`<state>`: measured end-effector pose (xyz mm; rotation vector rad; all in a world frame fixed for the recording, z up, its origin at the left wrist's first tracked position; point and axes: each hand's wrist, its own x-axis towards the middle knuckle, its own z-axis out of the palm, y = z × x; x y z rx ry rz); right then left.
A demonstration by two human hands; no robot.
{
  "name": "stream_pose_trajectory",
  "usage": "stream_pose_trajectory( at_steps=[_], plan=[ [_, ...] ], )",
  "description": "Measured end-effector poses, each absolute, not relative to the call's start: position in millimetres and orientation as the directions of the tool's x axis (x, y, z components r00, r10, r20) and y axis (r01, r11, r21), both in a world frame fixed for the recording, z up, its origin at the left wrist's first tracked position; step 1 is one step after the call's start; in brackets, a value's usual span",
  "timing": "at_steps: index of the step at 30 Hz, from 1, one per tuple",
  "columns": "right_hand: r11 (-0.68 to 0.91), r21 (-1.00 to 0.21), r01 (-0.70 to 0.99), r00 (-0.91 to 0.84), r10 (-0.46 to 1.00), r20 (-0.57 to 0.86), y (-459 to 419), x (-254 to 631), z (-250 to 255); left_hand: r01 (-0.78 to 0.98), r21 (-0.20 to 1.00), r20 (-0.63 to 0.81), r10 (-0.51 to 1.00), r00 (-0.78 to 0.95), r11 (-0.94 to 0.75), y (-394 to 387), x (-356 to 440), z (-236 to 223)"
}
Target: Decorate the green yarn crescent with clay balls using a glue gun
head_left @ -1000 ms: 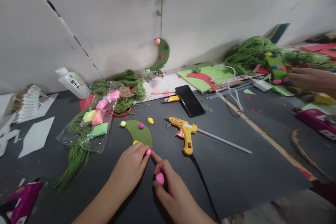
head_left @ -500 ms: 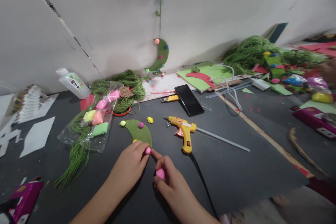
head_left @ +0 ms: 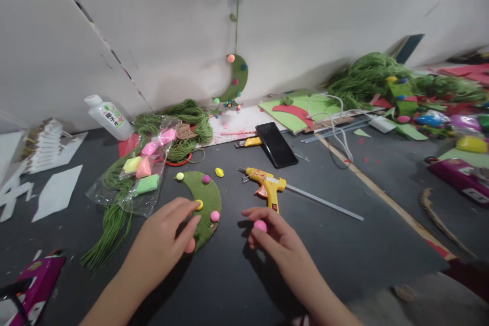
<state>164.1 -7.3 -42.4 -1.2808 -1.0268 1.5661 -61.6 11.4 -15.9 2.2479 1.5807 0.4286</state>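
A green felt crescent moon (head_left: 209, 194) lies on the dark table, dotted with small balls: pale yellow, purple, yellow (head_left: 199, 205), pink (head_left: 215, 216) and coral (head_left: 190, 245). At its left side, my left hand (head_left: 162, 232) has its fingers apart, fingertips by the yellow ball; it holds nothing that I can see, and it partly covers the coral ball. To the right of the crescent, my right hand (head_left: 280, 242) pinches a pink clay ball (head_left: 260, 226) between thumb and fingers. A small yellow clay lump (head_left: 219, 172) sits above the crescent.
A yellow glue gun (head_left: 267, 183) with a long glue stick lies beyond my right hand. Behind it are a phone (head_left: 275, 145) and a yellow cutter (head_left: 250, 141). Clay packets (head_left: 147, 184), green yarn (head_left: 110, 234) and a white bottle (head_left: 109, 118) stand left. Another decorated crescent (head_left: 239, 79) hangs behind.
My left hand has let go of the pink ball on the crescent and drawn left, its fingers spreading. My right hand has moved right and up, still holding its pink ball.
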Motion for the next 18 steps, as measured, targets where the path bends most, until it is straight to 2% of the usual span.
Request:
stream_pose_trajectory(
  at_steps=[4, 9, 14, 18],
  plan=[
    [-0.332, -0.943, -0.041, -0.114, 0.939, -0.325, 3.4, 169.5, -34.9, 0.78, 0.32, 0.137, 0.841, 0.524, -0.538, -9.3, -66.8, -31.0],
    [-0.317, -0.948, -0.039, -0.17, 0.937, -0.306, 6.9, 157.5, -34.8, 0.814, 0.188, 0.146, 0.835, 0.53, -0.55, -18.5, -44.8, -53.7],
    [-0.283, -0.959, -0.032, -0.199, 0.942, -0.272, 5.2, 153.3, -38.1, 0.824, 0.156, 0.114, 0.839, 0.533, -0.545, -15.9, -38.4, -58.1],
    [-0.27, -0.963, 0.016, -0.193, 0.944, -0.268, 4.7, 154.9, -38.4, 0.807, 0.216, 0.08, 0.833, 0.547, -0.55, -12.4, -44.2, -51.7]
  ],
)
